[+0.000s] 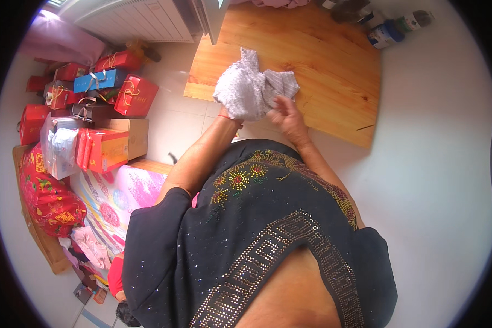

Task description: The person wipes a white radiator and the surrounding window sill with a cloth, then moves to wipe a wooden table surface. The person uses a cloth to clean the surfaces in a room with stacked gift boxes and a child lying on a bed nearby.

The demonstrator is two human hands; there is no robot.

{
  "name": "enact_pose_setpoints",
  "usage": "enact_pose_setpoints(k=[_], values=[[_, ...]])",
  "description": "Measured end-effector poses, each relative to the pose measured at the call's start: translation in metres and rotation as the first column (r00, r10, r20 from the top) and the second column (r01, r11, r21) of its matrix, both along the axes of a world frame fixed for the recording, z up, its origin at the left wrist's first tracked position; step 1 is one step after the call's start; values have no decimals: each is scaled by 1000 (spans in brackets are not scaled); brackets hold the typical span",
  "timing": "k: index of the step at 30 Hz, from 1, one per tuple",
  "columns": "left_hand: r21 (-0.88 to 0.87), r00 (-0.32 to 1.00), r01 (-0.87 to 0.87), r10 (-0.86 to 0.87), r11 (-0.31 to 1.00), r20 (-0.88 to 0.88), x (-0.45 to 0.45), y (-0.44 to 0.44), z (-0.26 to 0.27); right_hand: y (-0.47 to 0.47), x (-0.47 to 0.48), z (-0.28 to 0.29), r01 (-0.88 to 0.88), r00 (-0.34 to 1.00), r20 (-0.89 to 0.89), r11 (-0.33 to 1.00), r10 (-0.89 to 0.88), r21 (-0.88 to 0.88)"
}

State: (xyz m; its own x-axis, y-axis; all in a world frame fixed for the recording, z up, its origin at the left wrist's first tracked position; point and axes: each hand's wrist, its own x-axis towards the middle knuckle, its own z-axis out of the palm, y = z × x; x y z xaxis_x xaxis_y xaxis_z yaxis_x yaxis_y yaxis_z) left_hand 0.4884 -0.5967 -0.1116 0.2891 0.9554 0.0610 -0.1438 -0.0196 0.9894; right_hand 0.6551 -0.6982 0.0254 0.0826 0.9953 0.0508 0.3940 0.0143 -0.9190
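A crumpled light-grey cloth (244, 90), perhaps a garment with a fine stripe, is bunched up in front of me by the near edge of a wooden tabletop (332, 69). My left hand (228, 116) is mostly hidden beneath it, with the fabric draped over the fingers; a red string circles that wrist. At the cloth's lower right side is my right hand (290, 123), fingers partly bent and slightly blurred. Whether those fingers pinch the fabric or only touch it cannot be made out.
Several jars and bottles (386, 33) stand at the table's far right, beside the white wall (430, 135). To the left are stacked red gift boxes (136, 95), a cardboard carton (138, 137) and a bed with patterned bedding (141, 184). A person in red (115, 276) is behind at lower left.
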Motion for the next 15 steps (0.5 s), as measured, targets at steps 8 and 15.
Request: enact_pose_setpoints(k=[8, 15], values=[[-605, 977, 66, 73, 794, 202, 15, -11, 112, 38, -11, 51, -119, 990, -74, 991, 123, 56], [493, 820, -254, 455, 832, -346, -18, -20, 146, 57, 47, 120, -60, 954, -275, 978, 115, 201]])
